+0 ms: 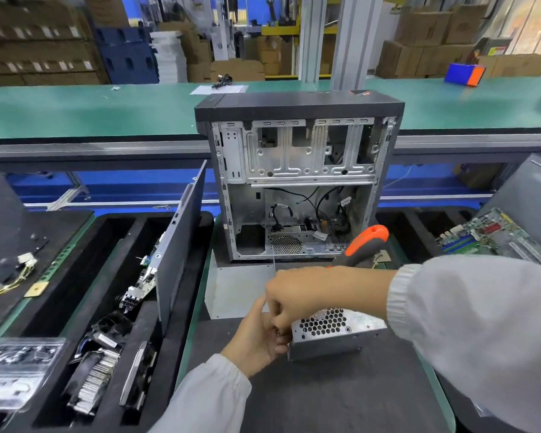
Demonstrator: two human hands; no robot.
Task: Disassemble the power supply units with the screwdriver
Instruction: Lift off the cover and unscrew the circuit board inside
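A grey metal power supply unit [338,334] with a honeycomb grille lies on the dark mat [325,395] in front of me. My left hand [256,334] grips its left end with curled fingers. My right hand [313,292] reaches over the unit from the right, and its fingertips meet the left hand's at that same end. The orange and black screwdriver [367,243] is held in my right hand, with its handle sticking up behind the hand. Its tip is hidden by my fingers.
An open computer case [297,182] stands just behind the unit, with a loose grey metal plate [235,292] before it. A side panel [178,245] leans at the left over a black foam tray [200,232] of removed parts. A motherboard [487,235] lies at the right.
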